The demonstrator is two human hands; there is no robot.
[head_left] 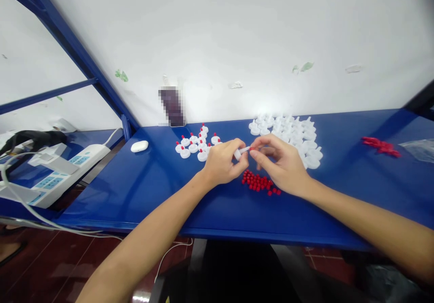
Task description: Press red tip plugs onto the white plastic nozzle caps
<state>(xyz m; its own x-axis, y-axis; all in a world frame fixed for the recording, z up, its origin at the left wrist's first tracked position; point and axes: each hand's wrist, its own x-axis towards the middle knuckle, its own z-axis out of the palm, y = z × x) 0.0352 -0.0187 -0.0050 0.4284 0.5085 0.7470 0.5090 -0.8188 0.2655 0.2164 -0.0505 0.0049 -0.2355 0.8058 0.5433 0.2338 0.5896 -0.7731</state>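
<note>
My left hand (225, 160) is closed on a white nozzle cap (241, 151), its thin spout pointing right. Between the thumb and forefinger of my right hand (280, 160) is a small red tip cap (251, 149), at the end of that spout. Below my hands lies a group of loose red tip caps (259, 182). Left of my left hand stand several white nozzle caps with red tips (193, 147). Behind my right hand sits a large cluster of white nozzle caps without red tips (293, 133), partly hidden by the hand.
A pile of red pieces (381, 146) and a clear plastic bag (420, 150) lie at the right. On the left are a white earbud case (139, 146) and a power strip (61, 174) with cables. A pixelated phone (172, 107) leans on the wall. The blue table (152, 194) has a front edge.
</note>
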